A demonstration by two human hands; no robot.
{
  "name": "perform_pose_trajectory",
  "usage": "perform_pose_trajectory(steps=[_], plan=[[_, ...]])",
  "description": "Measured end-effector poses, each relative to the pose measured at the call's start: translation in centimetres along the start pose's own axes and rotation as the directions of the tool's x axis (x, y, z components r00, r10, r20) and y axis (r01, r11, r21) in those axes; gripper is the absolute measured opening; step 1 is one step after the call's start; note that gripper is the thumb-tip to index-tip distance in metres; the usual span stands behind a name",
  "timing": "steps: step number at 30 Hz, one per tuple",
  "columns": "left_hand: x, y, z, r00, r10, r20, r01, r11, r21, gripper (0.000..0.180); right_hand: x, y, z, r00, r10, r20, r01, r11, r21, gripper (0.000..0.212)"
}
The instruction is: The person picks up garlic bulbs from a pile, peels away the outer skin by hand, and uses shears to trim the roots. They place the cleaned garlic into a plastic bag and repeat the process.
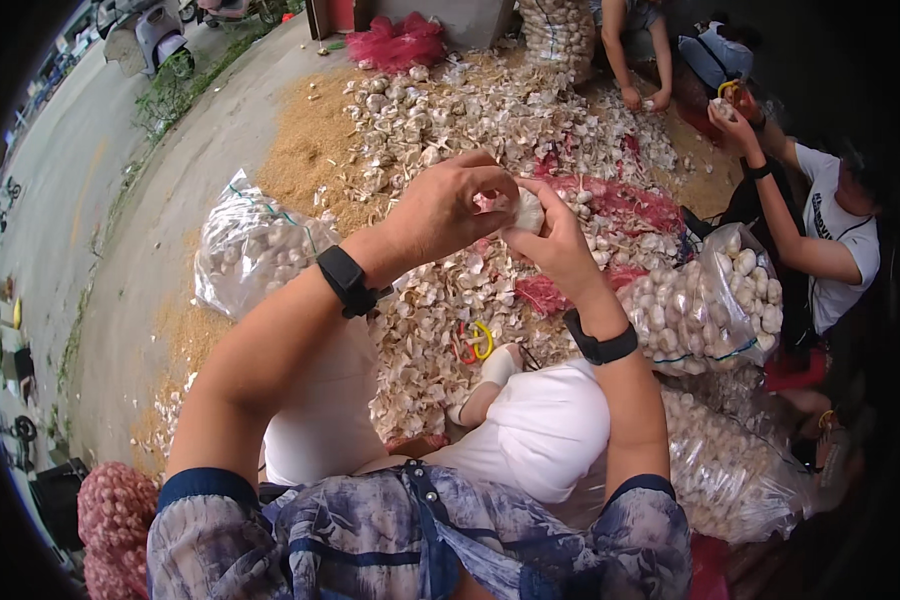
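Observation:
A whitish garlic bulb (528, 212) is held up in front of me, above a heap of loose garlic skins (420, 330). My right hand (562, 245) grips it between thumb and fingers from the right. From the left, my left hand (448, 205) is closed in a pinch, its thumb and fingertips at the bulb's near-left side. Whatever lies right between the left fingertips is partly hidden. Below the hands, scissors with red and yellow handles (483, 341) lie on the skins by my foot.
Clear plastic bags of garlic stand at left (260, 245) and right (705, 300), with another bag (730, 465) lower right. Red mesh netting (620, 200) lies in the skins. Two co-workers handle garlic at upper right, one with yellow-handled scissors (727, 88). Mesh sacks (115, 510) sit lower left.

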State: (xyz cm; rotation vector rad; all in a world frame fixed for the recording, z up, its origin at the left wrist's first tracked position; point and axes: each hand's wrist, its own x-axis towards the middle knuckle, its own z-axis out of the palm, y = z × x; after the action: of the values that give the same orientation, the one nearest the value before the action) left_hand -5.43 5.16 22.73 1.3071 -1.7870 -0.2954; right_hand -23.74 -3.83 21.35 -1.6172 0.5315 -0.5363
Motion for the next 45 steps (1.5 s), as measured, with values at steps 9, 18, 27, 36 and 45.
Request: perform_pose_trajectory(steps=[9,18,27,36,45], plan=[[-0.4,0.0,1.1,0.897,-0.441,-0.021,0.44,0.898,-0.012,0.021,0.3,0.8,1.2,0.956,-0.264,-0.127,0.181,0.872,-0.455,0.047],[0.0,-0.6,1.4,0.844,-0.536,0.008,0.536,0.844,-0.008,0.018,0.4,0.6,2.0,0.927,-0.347,-0.141,0.201,0.778,-0.596,0.043],[0.2,-3.0,1.4,0.74,-0.668,0.079,0.661,0.7,-0.27,0.019,0.9,2.5,1.2,0.975,-0.195,-0.105,0.154,0.936,-0.315,0.045],[-0.2,-4.7,-0.7,0.645,-0.762,0.056,0.762,0.636,-0.124,0.017,0.6,0.3,0.5,0.993,-0.064,-0.096,0.092,0.941,0.327,0.054],[0.4,-2.0,0.6,0.734,-0.596,0.325,0.642,0.452,-0.619,0.032,0.6,0.5,1.3,0.978,-0.195,-0.072,0.197,0.98,0.032,0.048]])
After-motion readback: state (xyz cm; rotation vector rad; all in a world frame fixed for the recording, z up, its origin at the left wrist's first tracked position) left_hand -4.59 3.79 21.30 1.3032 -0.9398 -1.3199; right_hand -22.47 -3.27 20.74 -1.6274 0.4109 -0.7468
